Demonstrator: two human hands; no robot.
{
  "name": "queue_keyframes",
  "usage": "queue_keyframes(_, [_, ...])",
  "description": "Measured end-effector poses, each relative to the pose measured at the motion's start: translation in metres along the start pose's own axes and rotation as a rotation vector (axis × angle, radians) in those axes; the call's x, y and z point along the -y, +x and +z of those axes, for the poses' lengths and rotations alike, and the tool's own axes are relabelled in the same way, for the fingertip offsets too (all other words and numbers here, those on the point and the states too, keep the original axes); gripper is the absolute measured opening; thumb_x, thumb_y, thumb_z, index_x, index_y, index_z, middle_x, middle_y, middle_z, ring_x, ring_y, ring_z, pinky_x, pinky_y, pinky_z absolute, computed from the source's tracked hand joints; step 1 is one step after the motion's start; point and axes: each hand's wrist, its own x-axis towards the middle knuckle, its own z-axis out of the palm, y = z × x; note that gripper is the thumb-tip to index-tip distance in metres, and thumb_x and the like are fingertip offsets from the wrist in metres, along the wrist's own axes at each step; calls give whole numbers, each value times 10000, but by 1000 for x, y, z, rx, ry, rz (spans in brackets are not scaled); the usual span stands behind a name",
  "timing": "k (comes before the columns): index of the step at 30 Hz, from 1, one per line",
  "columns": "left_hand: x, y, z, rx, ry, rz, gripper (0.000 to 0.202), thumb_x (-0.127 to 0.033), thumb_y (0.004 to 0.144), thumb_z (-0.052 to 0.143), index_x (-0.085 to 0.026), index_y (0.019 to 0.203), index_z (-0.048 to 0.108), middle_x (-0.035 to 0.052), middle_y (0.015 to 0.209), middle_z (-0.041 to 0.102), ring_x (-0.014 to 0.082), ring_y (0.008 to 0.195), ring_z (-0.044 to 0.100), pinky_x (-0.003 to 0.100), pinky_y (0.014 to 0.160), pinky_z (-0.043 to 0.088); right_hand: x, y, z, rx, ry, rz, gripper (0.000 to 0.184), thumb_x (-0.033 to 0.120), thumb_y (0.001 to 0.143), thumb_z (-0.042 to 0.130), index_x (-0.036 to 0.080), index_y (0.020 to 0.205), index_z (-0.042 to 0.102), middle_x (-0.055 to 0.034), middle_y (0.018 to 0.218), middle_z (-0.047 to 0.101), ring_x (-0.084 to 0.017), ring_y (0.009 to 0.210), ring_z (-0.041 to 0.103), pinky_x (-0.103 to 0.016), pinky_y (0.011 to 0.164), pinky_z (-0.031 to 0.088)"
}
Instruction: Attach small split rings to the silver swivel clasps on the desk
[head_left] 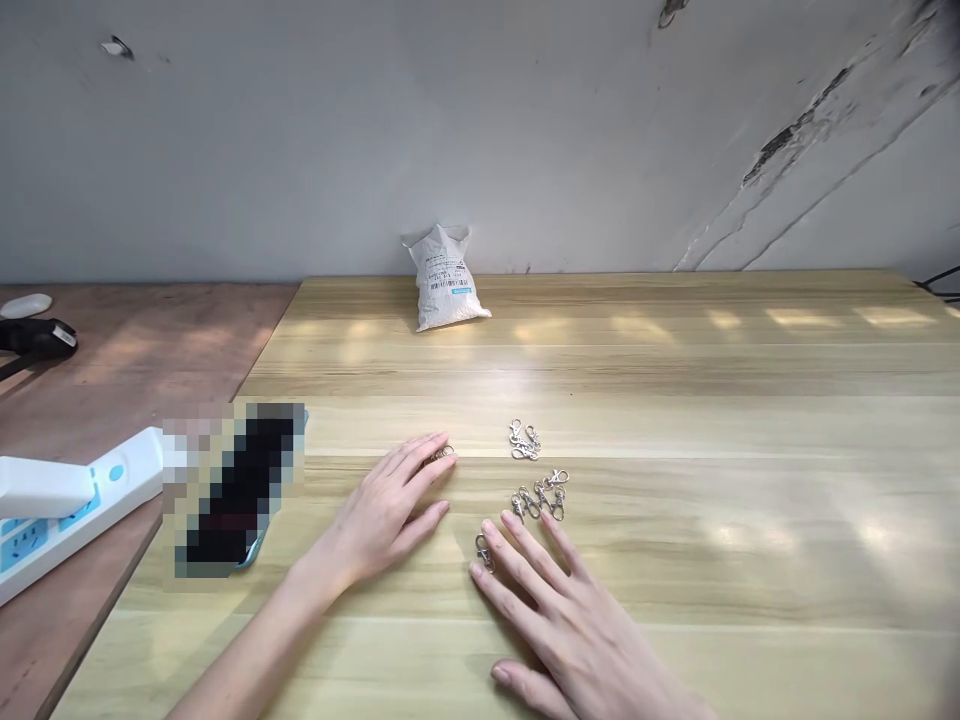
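Probably light, stiff and slick under a fingertip: small silvery clasps (540, 498) of thin metal, apt to skate on the smooth table (750, 450) and to snag one another by their hooks. Best pinched one at a time across the body or by the loop end, between thumb and forefinger (a judgement from shape alone). Not fragile, by the look.

Shiny, hook-shaped, with a little loop at one end; too small to make out any spring catch. Scattered in loose clusters well this side of the bag (448, 278): one cluster nearly straight in front of the bag, a second farther from it and slightly right, a stray one left of that.

Left hand (386, 510) flat and open, fingers spread, fingertips resting on what looks like a ring (442, 455), gripping nothing. Right hand (570, 620) likewise open and flat, fingertips touching or just short of the second cluster, forefinger beside the stray.
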Motion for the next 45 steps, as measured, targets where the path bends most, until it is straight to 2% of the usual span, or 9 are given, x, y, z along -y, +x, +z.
queue_keyframes(4, [9,-1,-1,-22,5,-50,543,-346,931,538,-237,1437,376,101,1532,364,284,1407,360,497,1108,413,-13,-6,1,-38,-16,95,590,477,952,482,159,1445,420,-132,1556,324,-318,1462,220,-506,1215,-2])
queue_keyframes(8, [22,-1,-4,-57,26,-106,612,-421,898,588,-225,1433,365,121,1524,370,318,1397,365,542,1101,397,-29,-13,2,-109,32,253,523,335,940,526,173,1427,423,-135,1558,315,-329,1449,251,-571,1161,265])
queue_keyframes(11, [28,-1,-6,-67,12,-97,563,-400,907,584,-235,1407,386,110,1513,388,303,1395,368,536,1104,392,-40,-14,3,-165,95,384,491,269,938,518,180,1410,419,-136,1544,330,-321,1433,286,-558,1091,398])
queue_keyframes(13, [29,-1,-7,-55,-8,-72,494,-369,916,574,-240,1370,429,99,1497,411,294,1387,381,529,1102,396,-45,-12,2,-196,110,386,463,238,935,515,183,1388,435,-143,1525,358,-312,1414,324,-533,1054,443])
queue_keyframes(19, [34,-6,-17,19,-31,-37,362,-344,939,551,-258,1288,514,71,1449,467,265,1353,420,495,1076,435,-51,7,4,-230,56,240,387,257,909,579,139,1276,543,-173,1390,524,-312,1338,427,-503,1027,443])
queue_keyframes(27, [20,14,-24,17,22,-22,302,-316,950,540,-243,1243,554,77,1293,563,232,1183,534,431,960,505,-45,35,7,-350,40,199,188,251,915,602,182,1080,661,-87,1103,705,-255,1123,603,-446,985,447])
queue_keyframes(31, [13,33,-20,-11,71,57,163,-255,953,523,-207,1062,635,78,1146,624,226,1044,584,394,858,530,-44,43,7,-339,-8,148,146,163,924,570,174,1025,676,-69,1016,720,-228,1049,630,-405,956,461])
queue_keyframes(35, [15,36,-15,-55,84,93,165,-189,966,484,-192,967,649,70,1068,639,199,986,589,333,799,524,-45,42,6,-330,-80,86,197,92,935,506,147,1016,678,-93,971,718,-240,995,638,-420,926,460])
queue_keyframes(45, [6,36,-14,-45,225,221,205,-144,977,427,-189,997,626,63,1016,651,179,881,591,302,727,499,-48,46,14,-238,-72,165,214,103,953,458,178,883,647,-38,752,605,-192,775,554,-405,946,405])
